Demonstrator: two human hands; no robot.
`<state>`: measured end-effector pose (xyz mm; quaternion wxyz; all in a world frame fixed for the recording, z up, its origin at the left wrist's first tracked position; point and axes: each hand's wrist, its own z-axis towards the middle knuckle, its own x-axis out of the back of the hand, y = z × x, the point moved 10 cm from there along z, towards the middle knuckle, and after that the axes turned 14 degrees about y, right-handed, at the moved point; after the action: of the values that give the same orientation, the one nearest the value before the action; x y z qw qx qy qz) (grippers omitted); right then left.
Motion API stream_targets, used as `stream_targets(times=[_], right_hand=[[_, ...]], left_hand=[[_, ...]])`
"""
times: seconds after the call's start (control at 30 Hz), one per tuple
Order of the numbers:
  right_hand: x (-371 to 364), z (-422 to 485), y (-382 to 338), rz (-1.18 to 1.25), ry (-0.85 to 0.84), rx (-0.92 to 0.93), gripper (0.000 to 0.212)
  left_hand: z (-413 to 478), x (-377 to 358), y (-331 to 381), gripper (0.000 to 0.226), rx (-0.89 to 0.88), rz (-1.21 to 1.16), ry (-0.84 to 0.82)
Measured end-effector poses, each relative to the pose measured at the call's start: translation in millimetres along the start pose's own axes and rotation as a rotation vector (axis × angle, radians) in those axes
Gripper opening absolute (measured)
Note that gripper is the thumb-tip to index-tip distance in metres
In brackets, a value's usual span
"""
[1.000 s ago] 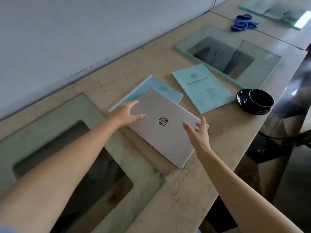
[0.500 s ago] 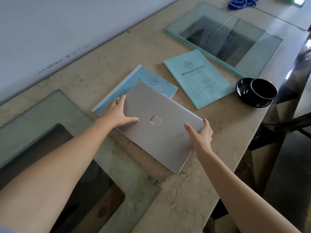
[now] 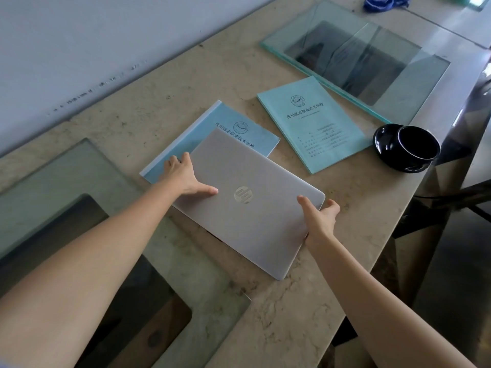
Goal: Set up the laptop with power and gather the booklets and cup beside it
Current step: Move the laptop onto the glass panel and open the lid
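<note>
A closed silver laptop (image 3: 255,208) lies slantwise on the beige stone counter (image 3: 345,261), overlapping a blue booklet (image 3: 186,139). My left hand (image 3: 183,176) grips the laptop's left edge, thumb on the lid. My right hand (image 3: 320,216) grips its right edge near the far corner. A teal booklet (image 3: 313,120) lies flat to the right of the blue one. A black cup (image 3: 414,144) rests on its side on a black saucer by the counter's right edge. No power cable is visible.
A glass pane (image 3: 398,75) covers a cutout at the back right, and another glass pane (image 3: 53,181) covers a cutout at the left. A blue cloth (image 3: 382,2) lies at the far top. A grey wall runs along the counter's back. The counter's edge drops off on the right.
Both hands moved from hovering over the laptop to gripping its two side edges. The camera view has shifted closer and downward.
</note>
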<state>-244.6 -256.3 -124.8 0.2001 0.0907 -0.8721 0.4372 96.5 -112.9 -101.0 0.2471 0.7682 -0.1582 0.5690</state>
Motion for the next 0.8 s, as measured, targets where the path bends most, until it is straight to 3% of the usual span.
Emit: stream_targets(times=[0.1, 0.3, 0.53, 0.8], right_hand=[[-2, 3, 2, 0.005, 0.018, -0.062, 0.08], [-7, 3, 2, -0.075, 0.04, -0.115, 0.051], [-12, -2, -1, -0.144, 0.064, -0.087, 0.063], [-29, -17, -14, -0.238, 0.042, 0.042, 0.059]], left_hand=[[-3, -3, -6, 0.128, 0.03, 0.001, -0.022], [-9, -3, -12, 0.13, 0.043, -0.024, -0.034], [-24, -4, -21, 0.133, 0.062, -0.051, -0.018], [-50, -2, -51, 0.128, 0.136, -0.138, 0.029]])
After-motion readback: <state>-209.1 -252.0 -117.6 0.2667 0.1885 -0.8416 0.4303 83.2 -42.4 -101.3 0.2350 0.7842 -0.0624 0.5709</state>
